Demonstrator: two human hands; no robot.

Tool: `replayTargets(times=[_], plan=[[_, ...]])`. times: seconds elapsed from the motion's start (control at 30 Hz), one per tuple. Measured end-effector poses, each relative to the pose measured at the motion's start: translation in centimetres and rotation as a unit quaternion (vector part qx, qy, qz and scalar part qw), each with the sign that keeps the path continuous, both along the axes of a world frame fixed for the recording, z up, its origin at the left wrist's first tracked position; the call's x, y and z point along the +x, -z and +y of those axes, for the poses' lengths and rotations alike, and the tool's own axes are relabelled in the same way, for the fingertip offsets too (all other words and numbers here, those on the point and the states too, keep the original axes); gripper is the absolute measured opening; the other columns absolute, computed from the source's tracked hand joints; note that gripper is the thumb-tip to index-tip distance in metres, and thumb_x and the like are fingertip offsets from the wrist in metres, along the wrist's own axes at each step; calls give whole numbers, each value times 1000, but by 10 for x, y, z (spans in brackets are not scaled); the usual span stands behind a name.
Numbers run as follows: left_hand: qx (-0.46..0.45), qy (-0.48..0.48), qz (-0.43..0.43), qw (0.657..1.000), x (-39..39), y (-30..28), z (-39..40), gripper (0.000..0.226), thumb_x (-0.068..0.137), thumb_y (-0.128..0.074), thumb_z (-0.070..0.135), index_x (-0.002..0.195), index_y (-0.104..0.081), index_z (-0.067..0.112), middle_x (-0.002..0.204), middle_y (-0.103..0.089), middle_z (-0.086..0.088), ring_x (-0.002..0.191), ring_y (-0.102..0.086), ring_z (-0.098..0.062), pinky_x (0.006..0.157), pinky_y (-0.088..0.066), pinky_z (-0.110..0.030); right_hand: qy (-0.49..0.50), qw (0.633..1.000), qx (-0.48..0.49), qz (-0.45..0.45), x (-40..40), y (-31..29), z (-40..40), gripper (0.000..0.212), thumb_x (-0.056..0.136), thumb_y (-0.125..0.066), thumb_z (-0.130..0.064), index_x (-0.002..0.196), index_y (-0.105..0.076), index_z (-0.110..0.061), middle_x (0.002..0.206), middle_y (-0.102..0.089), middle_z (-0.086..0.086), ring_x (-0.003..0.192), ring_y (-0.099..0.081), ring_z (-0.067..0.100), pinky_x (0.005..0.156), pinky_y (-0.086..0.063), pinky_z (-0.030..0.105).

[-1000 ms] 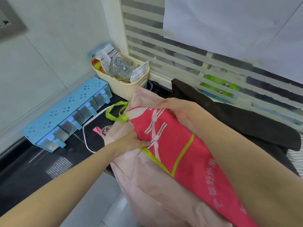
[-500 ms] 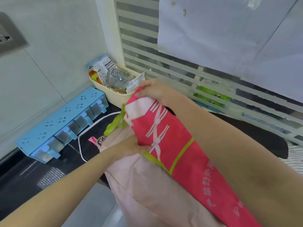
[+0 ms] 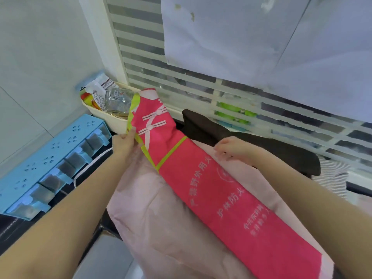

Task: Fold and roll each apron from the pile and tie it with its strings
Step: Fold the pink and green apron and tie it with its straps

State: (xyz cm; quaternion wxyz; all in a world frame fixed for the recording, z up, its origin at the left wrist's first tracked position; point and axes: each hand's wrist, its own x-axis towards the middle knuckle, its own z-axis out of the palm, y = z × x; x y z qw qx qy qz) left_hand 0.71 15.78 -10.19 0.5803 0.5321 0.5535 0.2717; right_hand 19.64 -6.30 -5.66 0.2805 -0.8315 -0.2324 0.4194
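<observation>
Folding stage, head view. The red apron point(image 3: 203, 178) lies as a long narrow band running from the near right to the far left, on top of a pale pink apron point(image 3: 161, 218) that covers the near part of the dark desk point(image 3: 12, 228). My left hand point(image 3: 124, 143) pinches the band's left edge, where the yellow-green trim point(image 3: 145, 150) runs, between thumb and curled fingers, just short of the far end with its white knot pattern. My right hand point(image 3: 231, 148) sits at the band's right edge with the fingers point(image 3: 221, 153) loosely curled and pointing left; I cannot tell whether they grip cloth or only rest on it. The far tip of the band stands a little off the pile, against the cream basket point(image 3: 108, 117) of packets. To do this step well, I judge that both long edges should be drawn taut and parallel before rolling, with the trim and any loose string tucked onto the band so that nothing trails into the basket. The pink layer beneath may drag along, so the red band is best lifted clear of it or pressed flat by itself. A blue drawer rack point(image 3: 50, 158) stands at the left, a black garment point(image 3: 241, 141) on the far right.
</observation>
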Motion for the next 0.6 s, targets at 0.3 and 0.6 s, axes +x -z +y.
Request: replayTargets(times=[0.3,0.6], plan=[[15,122,78,989,-5,37,-113,16,92,-47,8,80,-38,9,71,-46,-5,74,-58,-27,84,-52,-48,-85,978,-94,-166,-21,64,-85,42,79,-74,-34,105,-58,-6,92,-57,2,81,-50,15,57,-34,23],[-247,101,-64,962,-19,48,-160,17,95,-45,-1,111,-49,4,103,-56,-12,91,-55,-23,48,-57,-29,-17,998,-66,11,-40,64,-123,10,77,-76,-9,72,-67,-8,68,-65,3,62,-61,15,66,-52,25]])
